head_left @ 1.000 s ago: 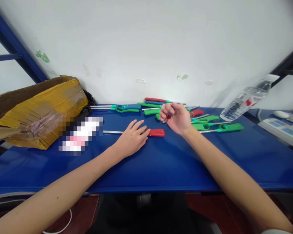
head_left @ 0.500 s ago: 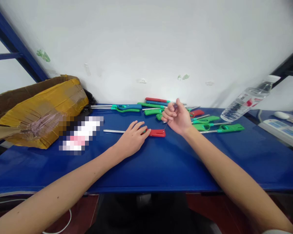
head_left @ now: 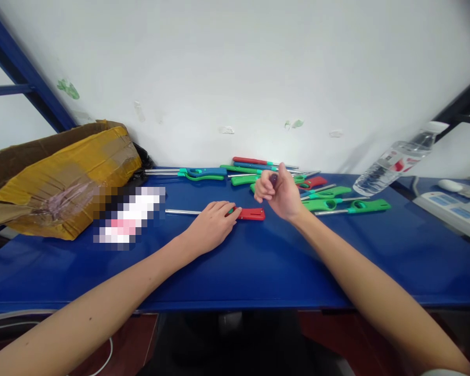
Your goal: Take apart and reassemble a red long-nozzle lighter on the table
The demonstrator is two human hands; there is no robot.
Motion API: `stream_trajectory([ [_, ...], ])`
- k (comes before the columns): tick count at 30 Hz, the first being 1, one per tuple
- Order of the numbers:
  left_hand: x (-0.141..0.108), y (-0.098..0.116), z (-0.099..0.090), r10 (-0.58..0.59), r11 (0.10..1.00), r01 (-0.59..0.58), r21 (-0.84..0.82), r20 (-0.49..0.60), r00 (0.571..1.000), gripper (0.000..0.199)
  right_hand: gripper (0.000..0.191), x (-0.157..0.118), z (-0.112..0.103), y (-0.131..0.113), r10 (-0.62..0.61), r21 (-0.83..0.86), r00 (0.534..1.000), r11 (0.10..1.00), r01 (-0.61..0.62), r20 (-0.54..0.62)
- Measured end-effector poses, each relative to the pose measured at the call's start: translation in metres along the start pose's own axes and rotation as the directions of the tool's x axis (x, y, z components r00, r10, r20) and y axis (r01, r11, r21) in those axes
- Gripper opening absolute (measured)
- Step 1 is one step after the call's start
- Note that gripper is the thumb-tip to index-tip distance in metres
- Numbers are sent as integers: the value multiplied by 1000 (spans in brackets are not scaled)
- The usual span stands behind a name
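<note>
A red long-nosed lighter (head_left: pixel 253 214) lies flat on the blue table, its metal tube pointing left. My left hand (head_left: pixel 214 225) rests over its middle, fingers curled round it and holding it against the tabletop. Just above and right of its handle end is my right hand (head_left: pixel 279 194), palm turned up and fingers closed round a small screwdriver (head_left: pixel 273 178). Only the dark, rounded handle of that tool shows clearly; its thin shaft is hard to make out now. Behind my right hand lie several green lighters (head_left: pixel 329 204), partly covered by it.
Blue and green lighters (head_left: pixel 206 173) lie back left, more along the wall. A taped cardboard box (head_left: pixel 74 183) occupies the left side. To the right, a water bottle (head_left: pixel 391 162) leans near a white power strip (head_left: pixel 450 211). The blue table (head_left: pixel 235 277) ends in front of me.
My right hand has shifted slightly left and turned, its fingers curling more; the thin shaft that reached the lighter's handle end no longer shows clearly. My left hand and the red lighter stay put.
</note>
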State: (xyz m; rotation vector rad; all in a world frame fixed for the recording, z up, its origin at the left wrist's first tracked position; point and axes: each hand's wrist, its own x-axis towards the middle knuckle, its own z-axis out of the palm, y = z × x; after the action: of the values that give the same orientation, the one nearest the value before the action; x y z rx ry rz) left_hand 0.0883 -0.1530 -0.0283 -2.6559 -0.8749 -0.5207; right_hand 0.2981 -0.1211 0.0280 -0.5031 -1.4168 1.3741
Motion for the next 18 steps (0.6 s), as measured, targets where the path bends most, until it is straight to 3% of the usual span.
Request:
stream_trajectory([
  [4,0,1,-2,-34,997,35,-61,17,999,36,48,-10,9,4,-82,-270,990,957,110,114],
  [6,-1,0,-2,-51,992,53,-113,25,998,33,40,-18,17,4,-73,-510,975,842,174,212],
  [9,-3,-2,-1,-68,976,73,-203,30,997,26,27,-28,30,6,24,-726,899,599,338,437],
  [12,-4,-4,-1,-54,969,59,-241,29,998,22,24,-33,37,11,114,-794,855,450,409,506],
  [18,-3,-5,-2,-46,975,51,-216,28,999,20,27,-32,30,18,81,-803,845,369,468,529],
])
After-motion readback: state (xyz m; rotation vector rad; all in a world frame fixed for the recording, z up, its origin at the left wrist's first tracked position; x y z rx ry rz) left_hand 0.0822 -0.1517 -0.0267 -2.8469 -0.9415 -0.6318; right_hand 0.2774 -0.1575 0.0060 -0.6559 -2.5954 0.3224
